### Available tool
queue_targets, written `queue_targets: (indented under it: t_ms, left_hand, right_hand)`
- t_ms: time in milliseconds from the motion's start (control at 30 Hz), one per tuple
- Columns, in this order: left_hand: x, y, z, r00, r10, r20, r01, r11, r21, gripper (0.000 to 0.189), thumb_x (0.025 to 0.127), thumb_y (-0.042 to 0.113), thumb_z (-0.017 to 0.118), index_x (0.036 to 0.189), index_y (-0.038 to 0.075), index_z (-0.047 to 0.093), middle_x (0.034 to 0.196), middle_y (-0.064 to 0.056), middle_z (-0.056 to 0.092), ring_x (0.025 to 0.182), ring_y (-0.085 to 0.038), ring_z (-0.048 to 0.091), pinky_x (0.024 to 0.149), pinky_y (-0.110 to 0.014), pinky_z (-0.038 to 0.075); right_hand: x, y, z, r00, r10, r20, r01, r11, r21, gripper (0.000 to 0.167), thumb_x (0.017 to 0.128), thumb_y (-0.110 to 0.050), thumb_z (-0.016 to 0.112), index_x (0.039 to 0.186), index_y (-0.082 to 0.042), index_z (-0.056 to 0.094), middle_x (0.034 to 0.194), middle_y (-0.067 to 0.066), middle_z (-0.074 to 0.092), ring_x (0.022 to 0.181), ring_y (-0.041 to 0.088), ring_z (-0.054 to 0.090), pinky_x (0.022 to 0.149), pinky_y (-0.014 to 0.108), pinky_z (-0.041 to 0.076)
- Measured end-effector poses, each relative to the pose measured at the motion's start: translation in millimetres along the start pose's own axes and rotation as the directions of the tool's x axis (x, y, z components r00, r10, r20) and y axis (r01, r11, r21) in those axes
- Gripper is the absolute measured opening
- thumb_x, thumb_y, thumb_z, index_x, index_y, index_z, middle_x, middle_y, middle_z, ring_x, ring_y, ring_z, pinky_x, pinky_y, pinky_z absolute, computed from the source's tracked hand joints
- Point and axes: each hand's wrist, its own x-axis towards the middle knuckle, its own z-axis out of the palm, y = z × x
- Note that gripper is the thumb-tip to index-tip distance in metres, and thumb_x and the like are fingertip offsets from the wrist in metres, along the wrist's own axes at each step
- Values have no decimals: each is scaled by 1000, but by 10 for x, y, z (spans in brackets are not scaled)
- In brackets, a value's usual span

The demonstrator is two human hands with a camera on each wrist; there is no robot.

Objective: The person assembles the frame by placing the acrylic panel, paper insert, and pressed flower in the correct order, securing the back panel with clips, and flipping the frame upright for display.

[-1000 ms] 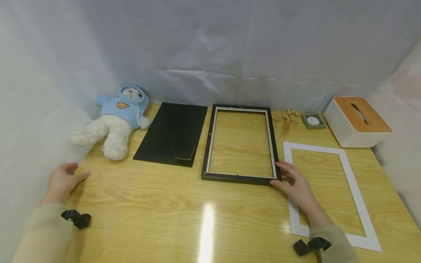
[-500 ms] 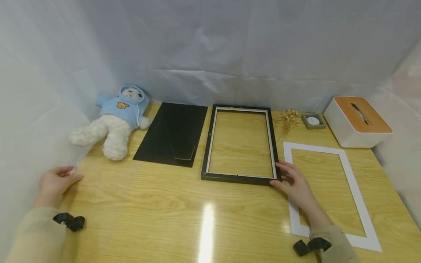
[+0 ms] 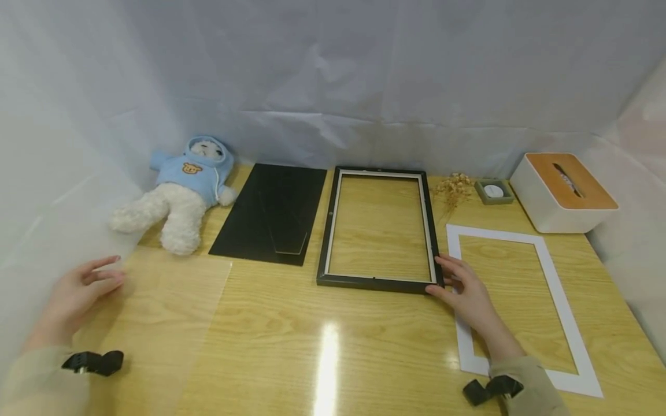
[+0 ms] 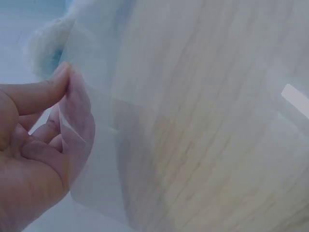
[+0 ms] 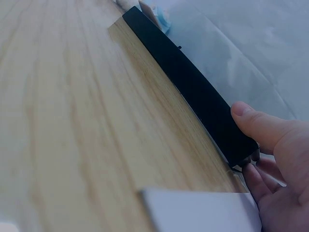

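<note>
Plainly, left fingers (image 4: 41, 96) pinch a thin, clear sheet (image 3: 161, 323); right fingers (image 3: 454, 267) grip a black rectangular frame (image 3: 374, 283)

Along the back of the table (image 3: 281, 323), left to right, lie toy (image 3: 187, 188), board (image 3: 270, 211), frame (image 3: 380, 283), flowers (image 3: 454, 188), tray (image 3: 494, 200) and box (image 3: 551, 196), the backdrop (image 3: 364, 69) behind. A disc (image 3: 494, 190) sits in the tray. The mat (image 3: 561, 303) lies right of the frame, before flowers and tray. Before the toy, the left hand (image 3: 78, 292) pinches the left edge of a film (image 3: 171, 300); the right hand (image 3: 470, 297) grips the frame's near right corner.
</note>
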Motion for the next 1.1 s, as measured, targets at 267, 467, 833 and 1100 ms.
queue_targets:
  t_ms: [267,467,833,1100]
  left_hand:
    - [-53,83,37,998,55,20,-50,974,-220,50,90,-14,53,123,21,66,87,-5,70,72,-15,67,60,-23,55]
    - [-21,238,189,998,42,-41,-50,972,-229,49,88,-11,59,126,19,64,86,-5,68,71,-16,67,62,-23,55]
    - [135,519,604,985,53,-167,-117,908,-402,56,87,-9,61,137,16,55,83,-9,66,70,-19,67,61,-25,56]
    - [257,608,929,989,29,-145,-95,877,-471,43,88,-9,60,123,16,67,81,-10,65,67,-20,67,59,-26,55]
  right_hand:
    - [19,65,3,1000,-10,4,10,1000,-14,65,81,-22,77,137,-2,50,143,15,39,117,31,48,87,8,41]
    - [12,46,-1,1000,2,10,-2,1000,-20,66,81,-24,77,137,-2,49,143,16,39,116,31,49,90,14,44]
    - [5,92,-6,1000,0,4,0,1000,-28,67,81,-26,77,138,-3,49,144,15,38,115,30,49,88,9,42]
    - [18,98,0,1000,-2,4,2,1000,-23,67,81,-26,77,138,-4,50,143,14,39,116,29,49,91,17,45]
